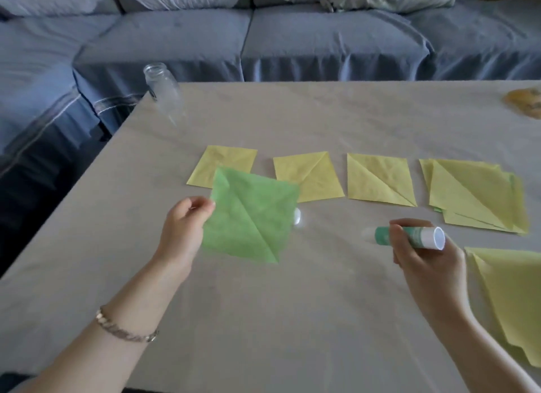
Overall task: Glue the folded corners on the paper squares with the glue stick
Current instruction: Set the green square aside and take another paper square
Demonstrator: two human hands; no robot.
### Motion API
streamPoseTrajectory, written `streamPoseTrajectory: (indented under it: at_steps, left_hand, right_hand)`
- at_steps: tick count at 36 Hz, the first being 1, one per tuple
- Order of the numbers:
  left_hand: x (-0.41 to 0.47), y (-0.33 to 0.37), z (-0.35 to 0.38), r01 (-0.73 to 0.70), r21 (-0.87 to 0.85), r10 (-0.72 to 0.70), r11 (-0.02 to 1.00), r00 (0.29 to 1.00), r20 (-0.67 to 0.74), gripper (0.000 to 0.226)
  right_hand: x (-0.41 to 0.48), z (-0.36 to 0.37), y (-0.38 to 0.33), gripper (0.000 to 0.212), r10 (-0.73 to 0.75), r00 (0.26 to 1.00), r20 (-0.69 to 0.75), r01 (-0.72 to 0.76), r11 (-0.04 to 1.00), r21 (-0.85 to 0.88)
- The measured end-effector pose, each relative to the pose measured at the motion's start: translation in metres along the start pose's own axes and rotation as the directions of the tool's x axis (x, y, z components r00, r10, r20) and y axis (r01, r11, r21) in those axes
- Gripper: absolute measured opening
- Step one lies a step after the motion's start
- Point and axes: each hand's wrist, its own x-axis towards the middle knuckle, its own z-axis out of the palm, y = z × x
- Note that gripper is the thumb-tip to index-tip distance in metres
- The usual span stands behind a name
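Glue stick [415,238] lies crosswise, base pointing right (right hand [430,263] grip).

We have open table [263,319] across the whole near middle, between our left hand [181,231] and right hand [430,266]. The far half, beyond the row of yellow squares [307,176], is bare too, save a jar [164,91] at the far left corner and a yellow thing [524,101] at the far right edge. The green square [251,214] pinched in our left hand overlaps part of the row. A white cap [297,217] lies just beside it. A stack [477,196] and a pile [509,299] fill the right side, close to the glue stick [424,237] our right hand grips.
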Motion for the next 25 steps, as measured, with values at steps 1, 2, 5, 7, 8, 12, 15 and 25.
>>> streamPoseTrajectory:
  at_steps: [1,2,5,7,8,12,15,25]
  left_hand:
    - [0.008,-0.007,-0.010,0.055,-0.001,-0.055,0.998,0.997,-0.055,0.019]
    - [0.016,-0.013,-0.020,0.102,0.007,-0.101,0.995,0.990,-0.103,0.018]
    - [0.034,-0.025,-0.042,0.174,0.056,-0.159,0.983,0.964,-0.214,0.008]
    - [0.043,-0.027,-0.050,0.177,0.111,-0.141,0.978,0.951,-0.274,0.006]
    - [0.047,-0.028,-0.053,0.176,0.149,-0.125,0.973,0.946,-0.300,0.003]
    - [0.059,-0.030,-0.062,0.176,0.323,-0.065,0.930,0.943,-0.326,0.004]
    - [0.057,-0.030,-0.060,0.107,0.496,0.031,0.862,0.964,-0.263,0.019]
    - [-0.019,-0.005,0.026,-0.550,0.622,0.508,0.557,0.818,0.269,0.039]
  right_hand:
    - [0.000,0.007,-0.003,0.012,-0.009,1.000,0.018,0.009,1.000,0.005]
    - [-0.001,0.013,-0.006,0.011,-0.015,0.999,0.034,0.014,1.000,0.010]
    - [-0.003,0.029,-0.013,0.017,-0.029,0.996,0.085,0.027,0.999,0.023]
    - [-0.004,0.038,-0.017,0.020,-0.038,0.993,0.114,0.036,0.999,0.018]
    - [-0.005,0.041,-0.018,0.020,-0.039,0.991,0.125,0.038,0.999,0.015]
    - [-0.008,0.049,-0.022,0.020,-0.038,0.986,0.160,0.039,0.999,0.000]
    - [-0.011,0.047,-0.021,0.017,-0.035,0.983,0.181,0.040,0.999,-0.027]
    - [-0.007,0.005,-0.010,0.022,-0.034,0.994,0.103,0.049,0.988,-0.148]
